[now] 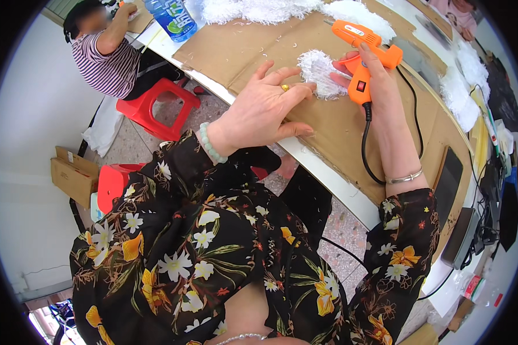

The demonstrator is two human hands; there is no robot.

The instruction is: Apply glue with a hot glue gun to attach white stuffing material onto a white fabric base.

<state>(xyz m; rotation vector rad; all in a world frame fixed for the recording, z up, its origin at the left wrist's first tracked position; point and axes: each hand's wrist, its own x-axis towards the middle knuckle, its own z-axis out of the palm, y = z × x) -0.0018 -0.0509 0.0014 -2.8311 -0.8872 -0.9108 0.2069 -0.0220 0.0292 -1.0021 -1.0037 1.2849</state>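
An orange hot glue gun (360, 80) is in my right hand (381, 77), its fingers wrapped round the handle and its nozzle pointing up and left. A black cord runs from the handle's lower end. Under and beside it lies a fluffy white piece of shredded material (321, 73) on a brown cardboard sheet (242, 49). My left hand (270, 103) reaches over the cardboard with its fingers spread, the fingertips at the left edge of the white piece. I see nothing held in it.
More white fluffy pieces (253, 10) lie along the far side, near a blue-labelled bottle (175, 20). A dark phone (449, 175) rests at the right. A co-worker in a striped shirt (106, 66) sits on a red stool (155, 106) at the left. Cables and clutter (489, 213) line the right edge.
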